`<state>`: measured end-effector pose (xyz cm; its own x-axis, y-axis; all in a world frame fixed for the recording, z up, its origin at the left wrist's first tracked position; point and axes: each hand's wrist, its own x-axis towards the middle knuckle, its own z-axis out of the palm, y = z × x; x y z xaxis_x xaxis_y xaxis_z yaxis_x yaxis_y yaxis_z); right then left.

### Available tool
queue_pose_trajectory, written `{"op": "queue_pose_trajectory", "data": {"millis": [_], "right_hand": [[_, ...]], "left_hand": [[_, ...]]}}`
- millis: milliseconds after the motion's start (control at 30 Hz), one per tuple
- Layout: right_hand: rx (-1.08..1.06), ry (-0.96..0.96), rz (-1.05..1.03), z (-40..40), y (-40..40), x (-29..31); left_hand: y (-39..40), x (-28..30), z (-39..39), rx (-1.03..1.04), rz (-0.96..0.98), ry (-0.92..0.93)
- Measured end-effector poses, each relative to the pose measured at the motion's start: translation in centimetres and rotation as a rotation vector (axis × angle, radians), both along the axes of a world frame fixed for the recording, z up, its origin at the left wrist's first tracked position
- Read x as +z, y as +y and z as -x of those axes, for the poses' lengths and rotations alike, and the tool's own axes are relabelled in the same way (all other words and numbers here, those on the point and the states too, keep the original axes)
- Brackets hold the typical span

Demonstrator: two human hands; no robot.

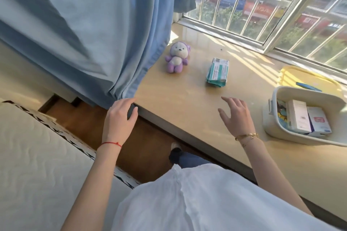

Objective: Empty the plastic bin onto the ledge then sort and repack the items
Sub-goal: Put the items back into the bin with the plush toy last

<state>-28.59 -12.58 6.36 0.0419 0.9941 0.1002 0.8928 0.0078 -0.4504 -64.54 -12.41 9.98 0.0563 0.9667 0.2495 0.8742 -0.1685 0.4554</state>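
A white plastic bin (277, 92) stands on the beige ledge (178, 99) at the right, with several small boxes (300, 116) inside. A stack of teal and white packets (217, 70) lies on the ledge ahead. A purple plush toy (177, 57) sits further left. My left hand (122, 116) rests on the ledge's front edge next to the curtain, holding nothing. My right hand (236, 116) hovers over the ledge with fingers spread, left of the bin and short of the packets.
A blue curtain (84, 33) hangs over the ledge's left end. A yellow lid (308, 78) with a blue object on it lies behind the bin by the window (262, 5). A mattress (37, 155) sits at the lower left, with wooden floor between.
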Motion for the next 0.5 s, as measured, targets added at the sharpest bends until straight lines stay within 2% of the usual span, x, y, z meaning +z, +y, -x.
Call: {"op": "queue_pose_trajectory", "data": {"millis": [233, 500], "right_hand": [[-0.098, 0.031, 0.039, -0.2, 7.8, -1.4], [-0.254, 0.174, 0.086, -2.2, 16.9, -3.3]], "left_hand": [[10.8, -0.5, -0.6, -0.070, -0.007, -0.004], [23.0, -2.7, -3.0, -0.128, 0.042, -0.044]]}}
